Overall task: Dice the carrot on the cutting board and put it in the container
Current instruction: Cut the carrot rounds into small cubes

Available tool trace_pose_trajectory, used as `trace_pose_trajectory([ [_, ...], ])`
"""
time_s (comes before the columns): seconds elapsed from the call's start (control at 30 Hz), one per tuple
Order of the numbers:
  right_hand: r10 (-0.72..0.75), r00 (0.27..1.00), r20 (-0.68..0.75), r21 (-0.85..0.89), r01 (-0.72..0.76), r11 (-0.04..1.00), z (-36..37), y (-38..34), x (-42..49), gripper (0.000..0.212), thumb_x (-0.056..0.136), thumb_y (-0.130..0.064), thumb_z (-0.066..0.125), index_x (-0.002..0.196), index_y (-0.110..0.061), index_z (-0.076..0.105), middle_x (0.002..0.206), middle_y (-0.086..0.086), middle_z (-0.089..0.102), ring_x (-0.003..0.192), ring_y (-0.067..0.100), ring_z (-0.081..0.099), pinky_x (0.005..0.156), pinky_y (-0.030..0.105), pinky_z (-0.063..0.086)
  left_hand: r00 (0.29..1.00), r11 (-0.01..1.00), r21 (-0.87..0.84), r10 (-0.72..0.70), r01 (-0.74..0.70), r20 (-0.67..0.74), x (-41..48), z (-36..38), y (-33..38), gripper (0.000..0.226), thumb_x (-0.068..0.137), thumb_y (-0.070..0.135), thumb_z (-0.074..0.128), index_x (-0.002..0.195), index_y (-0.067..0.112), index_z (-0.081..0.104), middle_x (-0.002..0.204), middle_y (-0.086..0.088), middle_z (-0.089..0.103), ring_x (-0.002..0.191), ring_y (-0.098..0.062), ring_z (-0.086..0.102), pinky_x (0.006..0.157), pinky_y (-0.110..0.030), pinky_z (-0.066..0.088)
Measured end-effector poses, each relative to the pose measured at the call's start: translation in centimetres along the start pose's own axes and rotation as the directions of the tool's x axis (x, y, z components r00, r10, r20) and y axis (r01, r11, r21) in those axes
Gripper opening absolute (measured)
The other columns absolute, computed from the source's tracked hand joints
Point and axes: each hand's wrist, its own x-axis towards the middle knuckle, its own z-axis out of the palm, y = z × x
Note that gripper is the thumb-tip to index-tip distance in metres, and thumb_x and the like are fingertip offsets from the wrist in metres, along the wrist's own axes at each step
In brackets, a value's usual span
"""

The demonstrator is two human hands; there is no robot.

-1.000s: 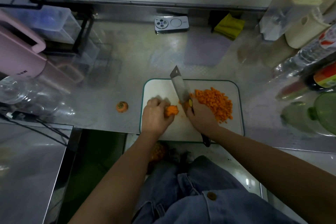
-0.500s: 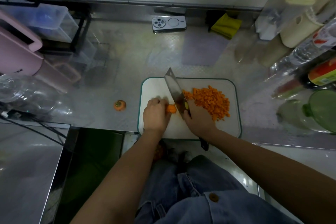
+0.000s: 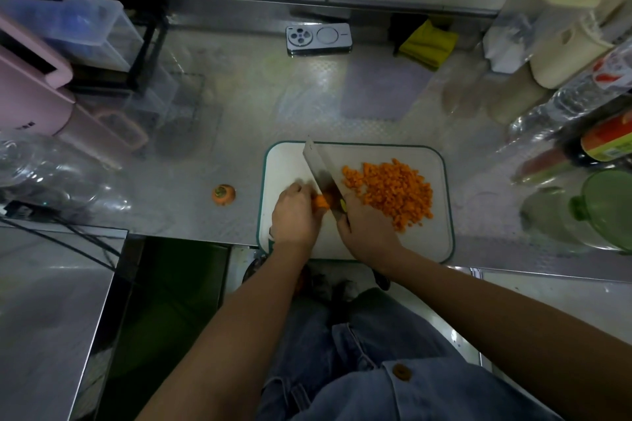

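Observation:
A white cutting board (image 3: 434, 243) with a green rim lies at the counter's front edge. On its right half sits a heap of diced carrot (image 3: 393, 193). My left hand (image 3: 294, 215) holds a short orange carrot piece (image 3: 320, 202) down on the board, fingers curled over it. My right hand (image 3: 366, 225) grips the handle of a cleaver (image 3: 319, 169). The blade stands against the right end of the carrot piece, its tip pointing away from me. Most of the carrot piece is hidden under my left fingers.
A cut-off carrot top (image 3: 224, 194) lies on the steel counter left of the board. A phone (image 3: 319, 39) lies at the back, a yellow cloth (image 3: 429, 44) right of it. Bottles and a green lid (image 3: 608, 208) crowd the right side; a pink appliance (image 3: 30, 92) stands at the left.
The cleaver has shifted left along the carrot piece, which shows shorter now. My left hand has drawn back with it. The diced heap stays in place.

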Motion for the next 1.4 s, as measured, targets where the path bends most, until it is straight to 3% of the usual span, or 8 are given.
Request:
trace_pose_trajectory([
  [0.13, 0.001, 0.999, 0.034, -0.038, 0.0, 0.999, 0.3, -0.2, 0.2, 0.027, 0.093, -0.014, 0.046, 0.119, -0.008, 0.048, 0.091, 0.008, 0.053, 0.069, 0.019, 0.046, 0.058, 0.028, 0.027, 1.0, 0.998, -0.051, -0.027, 0.027, 0.01, 0.2, 0.1, 0.0, 0.02, 0.08, 0.023, 0.071, 0.095, 0.01, 0.066, 0.098, -0.007, 0.06, 0.089, -0.025, 0.057, 0.076, -0.034, 0.042],
  [0.27, -0.019, 0.999, 0.028, 0.004, 0.018, 1.0, 1.2, -0.3, 1.2, 0.029, 0.092, -0.014, 0.047, 0.121, -0.008, 0.049, 0.112, 0.01, 0.055, 0.092, 0.025, 0.057, 0.068, 0.025, 0.033, 0.999, 0.996, -0.085, -0.04, 0.04, 0.003, 0.2, 0.2, 0.0, 0.013, 0.078, 0.016, 0.07, 0.089, 0.01, 0.067, 0.096, -0.008, 0.06, 0.083, -0.027, 0.059, 0.071, -0.036, 0.046],
  [0.47, 0.028, 0.999, -0.031, 0.07, -0.025, 0.997, 1.3, -0.2, 1.6, 0.025, 0.094, -0.014, 0.046, 0.117, -0.006, 0.051, 0.094, 0.014, 0.06, 0.082, 0.031, 0.06, 0.063, 0.029, 0.033, 0.999, 0.997, -0.067, -0.038, 0.04, 0.019, 0.3, 0.4, -0.1, 0.013, 0.08, 0.015, 0.068, 0.091, 0.009, 0.064, 0.098, -0.01, 0.058, 0.083, -0.03, 0.059, 0.07, -0.039, 0.046],
  [0.63, 0.091, 0.996, -0.02, 0.084, -0.089, 0.992, 1.4, 0.1, 1.6, 0.04, 0.097, -0.018, 0.041, 0.135, -0.006, 0.04, 0.089, 0.015, 0.063, 0.077, 0.032, 0.062, 0.06, 0.034, 0.04, 0.998, 0.998, -0.053, -0.031, 0.034, 0.047, 0.1, 0.4, -0.1, 0.024, 0.084, 0.024, 0.066, 0.102, 0.01, 0.059, 0.107, -0.011, 0.054, 0.09, -0.03, 0.056, 0.075, -0.042, 0.048],
  [0.8, 0.07, 0.997, -0.038, 0.061, -0.068, 0.996, 0.7, 0.4, 1.5, 0.044, 0.097, -0.018, 0.042, 0.139, -0.008, 0.037, 0.073, 0.004, 0.053, 0.061, 0.02, 0.051, 0.054, 0.033, 0.04, 0.995, 0.996, -0.081, -0.012, 0.02, 0.097, -0.1, 0.2, -0.2, 0.04, 0.082, 0.03, 0.068, 0.115, 0.011, 0.056, 0.115, -0.011, 0.051, 0.097, -0.029, 0.055, 0.081, -0.038, 0.044],
  [0.97, 0.027, 0.999, -0.044, 0.038, -0.025, 0.999, 0.1, 0.4, 0.5, 0.043, 0.097, -0.018, 0.043, 0.138, -0.008, 0.04, 0.079, 0.008, 0.059, 0.064, 0.016, 0.048, 0.058, 0.028, 0.035, 0.998, 0.995, -0.102, 0.026, -0.02, 0.058, -0.9, 0.0, -1.0, 0.038, 0.081, 0.029, 0.069, 0.113, 0.011, 0.058, 0.109, -0.01, 0.053, 0.096, -0.027, 0.055, 0.079, -0.035, 0.043],
  [1.13, -0.024, 0.999, -0.047, -0.008, 0.023, 1.0, -0.2, -0.6, 0.0, 0.035, 0.097, -0.018, 0.044, 0.13, -0.01, 0.046, 0.09, 0.006, 0.058, 0.069, 0.014, 0.046, 0.048, 0.018, 0.022, 1.0, 0.994, -0.108, -0.013, 0.016, 0.028, -0.7, 0.0, -0.8, 0.021, 0.081, 0.022, 0.068, 0.098, 0.013, 0.061, 0.101, -0.007, 0.056, 0.087, -0.025, 0.057, 0.073, -0.034, 0.042],
  [1.4, -0.017, 1.0, -0.024, -0.036, 0.016, 0.999, 2.2, -0.3, 0.3, 0.03, 0.09, -0.013, 0.05, 0.118, -0.006, 0.052, 0.105, 0.015, 0.057, 0.086, 0.03, 0.058, 0.065, 0.03, 0.038, 0.997, 0.987, -0.14, -0.075, 0.075, 0.008, -0.5, 0.3, -0.5, 0.01, 0.079, 0.016, 0.067, 0.089, 0.013, 0.064, 0.097, -0.004, 0.057, 0.08, -0.022, 0.058, 0.065, -0.027, 0.037],
])
